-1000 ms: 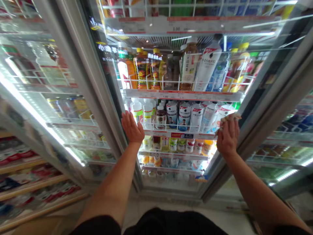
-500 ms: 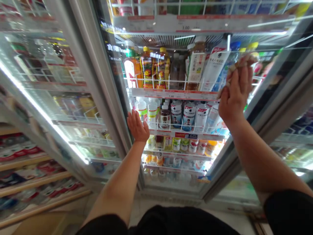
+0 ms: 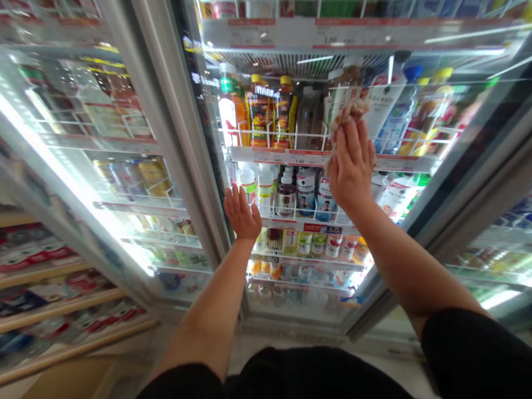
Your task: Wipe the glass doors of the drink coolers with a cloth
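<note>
My right hand presses a crumpled beige cloth against the glass door of a drinks fridge. Its fingers lie over the cloth, and parts of the cloth stick out past the fingertips and at the sides. Lower and to the left, my left hand rests flat on the same glass near the door's left edge, its fingers outstretched and holding nothing. Behind the glass, bottles with yellow caps stand on a wire-fronted shelf, with white-capped bottles one shelf below. My right hand and the cloth hide some bottles.
A metal door frame runs along the left of this door, with another lit fridge section beyond it. Shelves with wooden edges hold packaged goods at the lower left. A cardboard-coloured box sits at the bottom left.
My right hand has moved left across the glass with the cloth, from in front of the right-hand bottles to nearer the middle. My left hand stays at its place on the glass; the view has shifted slightly.
</note>
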Motion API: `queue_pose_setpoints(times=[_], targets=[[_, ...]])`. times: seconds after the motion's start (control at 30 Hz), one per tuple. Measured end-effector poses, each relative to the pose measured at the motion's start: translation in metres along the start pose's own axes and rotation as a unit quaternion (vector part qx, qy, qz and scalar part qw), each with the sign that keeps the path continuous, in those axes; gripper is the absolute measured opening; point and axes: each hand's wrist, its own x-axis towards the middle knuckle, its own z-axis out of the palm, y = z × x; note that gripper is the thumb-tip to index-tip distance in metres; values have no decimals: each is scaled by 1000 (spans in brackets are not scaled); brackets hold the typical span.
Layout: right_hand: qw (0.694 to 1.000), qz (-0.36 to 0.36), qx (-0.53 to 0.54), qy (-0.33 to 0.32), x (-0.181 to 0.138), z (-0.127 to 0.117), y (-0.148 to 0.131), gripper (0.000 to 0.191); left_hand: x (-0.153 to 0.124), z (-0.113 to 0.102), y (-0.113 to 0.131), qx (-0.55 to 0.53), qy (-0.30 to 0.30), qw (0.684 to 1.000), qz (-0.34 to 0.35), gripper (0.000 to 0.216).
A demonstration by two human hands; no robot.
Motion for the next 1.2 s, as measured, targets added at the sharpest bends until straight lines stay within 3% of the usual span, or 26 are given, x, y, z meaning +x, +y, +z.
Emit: queue_pose_setpoints(times=[0.13, 0.23, 0.37, 0.6, 0.83, 0.93, 1.03, 1.2], targets=[[997, -56, 16, -56, -30, 17, -24, 61, 0, -1, 0, -8, 3, 1000, 4, 61], [993, -87, 12, -81, -23, 25, -39, 61, 0, -1, -1, -11, 9, 1000, 11, 61], [994, -94, -2, -49, -6, 36, -59, 61, 0, -1, 0, -5, 8, 1000, 9, 61], [974, -184, 46, -128, -33, 56, -87, 70, 0, -2, 2, 18, 15, 1000, 21, 60], [971, -172, 66, -151, -18, 65, -107, 66, -1, -1, 0, -9, -9, 1000, -10, 63], [958, -216, 55, -178, -19, 68, -116, 59, -2, 0, -2, -19, -16, 1000, -14, 65], [952, -243, 49, -182, 1, 67, -123, 55, -2, 1, -3, -11, -3, 1000, -2, 64], [967, -191, 31, -164, 38, 59, -127, 58, -2, -1, -2, 3, 5, 1000, 18, 60]])
